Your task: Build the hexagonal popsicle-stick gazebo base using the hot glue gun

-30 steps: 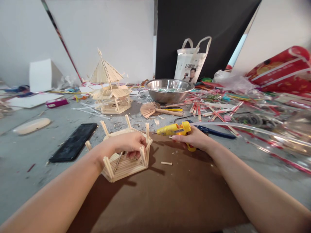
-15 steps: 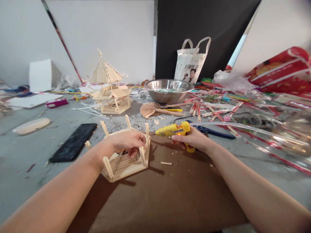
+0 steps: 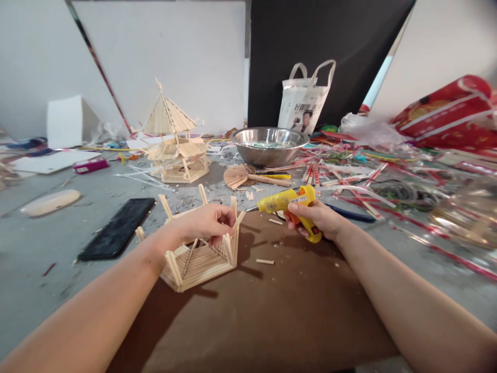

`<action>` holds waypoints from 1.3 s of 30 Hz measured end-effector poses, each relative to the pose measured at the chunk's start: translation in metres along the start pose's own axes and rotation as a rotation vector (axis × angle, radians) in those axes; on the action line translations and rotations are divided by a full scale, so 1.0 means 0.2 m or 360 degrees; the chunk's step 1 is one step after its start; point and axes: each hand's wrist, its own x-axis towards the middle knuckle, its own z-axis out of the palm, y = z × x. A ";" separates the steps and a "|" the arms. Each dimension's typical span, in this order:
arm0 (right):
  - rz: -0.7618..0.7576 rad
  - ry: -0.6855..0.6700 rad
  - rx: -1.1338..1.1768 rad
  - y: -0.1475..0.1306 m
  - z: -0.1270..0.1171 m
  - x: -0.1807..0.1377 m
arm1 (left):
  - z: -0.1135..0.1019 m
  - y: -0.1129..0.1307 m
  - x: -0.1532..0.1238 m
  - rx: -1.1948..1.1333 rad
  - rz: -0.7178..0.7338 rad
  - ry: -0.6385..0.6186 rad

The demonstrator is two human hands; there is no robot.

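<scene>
A half-built hexagonal stick frame [image 3: 200, 259] with upright posts sits on a brown cardboard sheet [image 3: 272, 316]. My left hand [image 3: 204, 224] rests over its far side, fingers curled and pinching a short loose stick [image 3: 237, 221] at the rim. My right hand [image 3: 316, 220] grips a yellow glue gun [image 3: 289, 202], lifted off the board, its nozzle pointing left toward the frame. A small stick piece [image 3: 265, 261] lies on the cardboard between my arms.
A finished stick pagoda [image 3: 174, 142] stands behind, with a black phone [image 3: 118, 228] to the left. A steel bowl [image 3: 269, 145], a stick fan [image 3: 238, 176] and a white tote bag [image 3: 306, 101] sit at the back. Chopstick wrappers litter the right side.
My right hand has lifted the glue gun off the board and tilted its nozzle toward the frame. My left hand has raised a short stick at the frame's rim.
</scene>
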 end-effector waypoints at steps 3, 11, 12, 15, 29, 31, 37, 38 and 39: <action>0.0021 0.0019 0.0009 0.00 0.01 0.00 | 0.00 -0.01 0.00 0.0029 0.0017 0.0025; -0.0005 0.0036 0.0047 0.00 0.01 0.00 | 0.00 -0.02 0.01 0.0063 0.0047 0.0061; -0.0007 0.0037 0.0042 0.00 0.02 0.00 | 0.00 -0.02 0.01 0.0070 0.0049 0.0065; 0.0001 0.0034 0.0026 -0.01 0.02 0.00 | 0.00 -0.02 0.01 0.0082 0.0057 0.0073; 0.0016 0.0099 -0.0042 -0.01 0.03 0.00 | 0.00 -0.03 0.01 0.0097 0.0090 0.0055; 0.0014 0.0112 -0.0042 -0.01 0.03 0.00 | 0.00 -0.03 0.01 0.0085 0.0093 0.0054; 0.0012 0.0103 -0.0027 -0.01 0.03 0.00 | 0.00 -0.02 0.01 0.0080 0.0063 0.0067; 0.0010 0.0105 -0.0030 -0.01 0.03 0.00 | 0.00 -0.02 0.01 0.0084 0.0060 0.0073; 0.0008 0.0107 -0.0035 -0.01 0.03 0.00 | 0.00 -0.02 0.01 0.0088 0.0058 0.0077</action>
